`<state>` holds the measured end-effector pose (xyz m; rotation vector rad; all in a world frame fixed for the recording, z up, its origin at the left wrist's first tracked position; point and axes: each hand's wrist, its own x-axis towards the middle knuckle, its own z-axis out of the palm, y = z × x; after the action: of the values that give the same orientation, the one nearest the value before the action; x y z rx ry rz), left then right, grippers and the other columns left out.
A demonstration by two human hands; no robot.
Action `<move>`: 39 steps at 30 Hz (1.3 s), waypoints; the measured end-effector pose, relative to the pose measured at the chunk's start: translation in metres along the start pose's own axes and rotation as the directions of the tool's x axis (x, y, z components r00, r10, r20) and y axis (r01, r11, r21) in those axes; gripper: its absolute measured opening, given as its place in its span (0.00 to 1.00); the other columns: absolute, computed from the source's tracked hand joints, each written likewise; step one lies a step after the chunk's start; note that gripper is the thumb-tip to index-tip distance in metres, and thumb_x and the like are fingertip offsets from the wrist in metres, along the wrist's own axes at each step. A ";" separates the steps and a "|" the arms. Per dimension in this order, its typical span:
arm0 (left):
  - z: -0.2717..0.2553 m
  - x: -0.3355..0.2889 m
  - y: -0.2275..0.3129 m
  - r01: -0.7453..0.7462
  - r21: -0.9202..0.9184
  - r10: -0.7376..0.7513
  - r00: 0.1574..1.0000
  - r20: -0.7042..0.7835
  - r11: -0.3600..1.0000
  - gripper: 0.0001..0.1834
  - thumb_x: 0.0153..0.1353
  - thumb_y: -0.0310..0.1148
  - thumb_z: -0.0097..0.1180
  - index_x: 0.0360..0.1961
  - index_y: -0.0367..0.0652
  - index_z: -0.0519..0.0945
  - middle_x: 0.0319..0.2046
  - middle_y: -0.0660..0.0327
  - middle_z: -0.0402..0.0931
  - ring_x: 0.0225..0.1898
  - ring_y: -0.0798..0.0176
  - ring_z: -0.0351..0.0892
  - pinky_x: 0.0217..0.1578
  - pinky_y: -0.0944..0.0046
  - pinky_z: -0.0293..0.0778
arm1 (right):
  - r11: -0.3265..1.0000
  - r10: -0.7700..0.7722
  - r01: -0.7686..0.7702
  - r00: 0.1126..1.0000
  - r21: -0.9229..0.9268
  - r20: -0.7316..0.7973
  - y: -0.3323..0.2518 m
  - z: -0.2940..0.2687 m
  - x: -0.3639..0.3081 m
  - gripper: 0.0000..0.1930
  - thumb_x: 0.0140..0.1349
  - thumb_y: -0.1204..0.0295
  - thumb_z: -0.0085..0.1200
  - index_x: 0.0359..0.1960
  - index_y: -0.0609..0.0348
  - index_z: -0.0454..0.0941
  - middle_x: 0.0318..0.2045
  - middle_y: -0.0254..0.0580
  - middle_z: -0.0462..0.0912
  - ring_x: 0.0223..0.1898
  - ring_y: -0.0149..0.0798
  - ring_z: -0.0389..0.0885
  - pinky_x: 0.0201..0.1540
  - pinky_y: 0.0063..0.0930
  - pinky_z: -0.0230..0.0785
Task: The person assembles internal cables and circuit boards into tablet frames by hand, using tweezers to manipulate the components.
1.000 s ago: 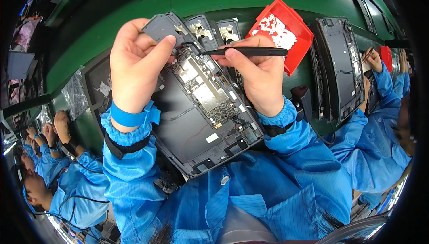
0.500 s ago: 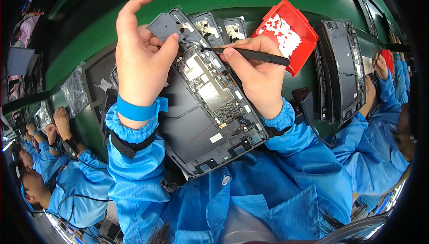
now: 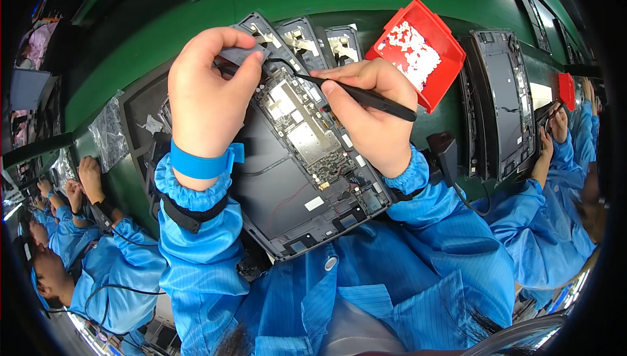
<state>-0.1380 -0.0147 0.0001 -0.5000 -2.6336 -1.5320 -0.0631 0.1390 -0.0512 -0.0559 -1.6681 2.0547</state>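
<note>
An opened tablet-like device (image 3: 261,180) lies tilted in front of me, its dark housing exposing a green circuit board (image 3: 287,109) with silver shields. My left hand (image 3: 206,95), wearing a blue wrist strap (image 3: 199,160), pinches a small grey flat piece (image 3: 240,54) between thumb and forefinger at the device's far edge. In my right hand (image 3: 375,111) is a pair of black tweezers (image 3: 359,95), its bent tip reaching toward the board's far end, close to the left thumb. What the tip touches is too small to tell.
A red bin (image 3: 450,56) of small white pieces stands at the far right. Behind the device lie grey housings (image 3: 302,39). More dark housings (image 3: 503,101) stand on the right, past a cable (image 3: 457,189). Clear plastic bags (image 3: 108,134) lie left. Co-workers' hands (image 3: 558,124) work nearby.
My left forefinger has come down from its raised position to pinch the grey piece. The tweezers have shifted slightly left and down at their tip. A co-worker's hands at right have moved.
</note>
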 end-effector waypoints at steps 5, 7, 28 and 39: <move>0.003 0.001 -0.003 -0.152 0.254 0.136 0.988 0.076 0.955 0.15 0.42 0.25 0.67 0.33 0.39 0.76 0.28 0.69 0.73 0.23 0.78 0.65 0.22 0.77 0.62 | 0.970 -0.203 0.214 0.974 -0.119 0.102 0.002 -0.003 0.002 0.07 0.46 0.85 0.58 0.21 0.66 0.70 0.25 0.48 0.79 0.32 0.41 0.82 0.33 0.28 0.74; 0.004 0.001 -0.003 -0.171 0.275 0.151 0.984 0.092 0.946 0.16 0.42 0.25 0.67 0.33 0.39 0.75 0.29 0.69 0.73 0.23 0.77 0.65 0.23 0.76 0.63 | 0.955 -0.248 0.263 0.961 -0.138 0.120 0.004 -0.005 0.003 0.07 0.46 0.85 0.58 0.21 0.66 0.71 0.24 0.48 0.79 0.32 0.42 0.82 0.34 0.29 0.74; -0.008 -0.003 0.008 -0.254 0.386 0.219 0.967 0.134 0.887 0.22 0.36 0.29 0.67 0.37 0.48 0.76 0.40 0.56 0.70 0.45 0.51 0.67 0.47 0.56 0.65 | 0.921 -0.318 0.342 0.936 -0.187 0.149 0.004 -0.009 0.005 0.10 0.44 0.82 0.61 0.26 0.65 0.71 0.27 0.46 0.79 0.30 0.41 0.81 0.32 0.28 0.72; -0.033 -0.161 -0.026 0.279 0.057 -0.277 0.960 -0.047 0.958 0.31 0.60 0.26 0.48 0.63 0.28 0.52 0.59 0.44 0.59 0.62 0.54 0.59 0.61 0.62 0.52 | 0.887 0.069 0.113 0.926 -0.448 0.372 -0.043 -0.043 -0.045 0.08 0.54 0.81 0.52 0.36 0.61 0.74 0.32 0.42 0.78 0.32 0.41 0.75 0.36 0.27 0.66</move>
<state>0.0028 -0.0947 -0.0384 -0.0952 -2.8081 -1.4990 0.0054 0.1660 -0.0338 0.2165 -2.3617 1.6732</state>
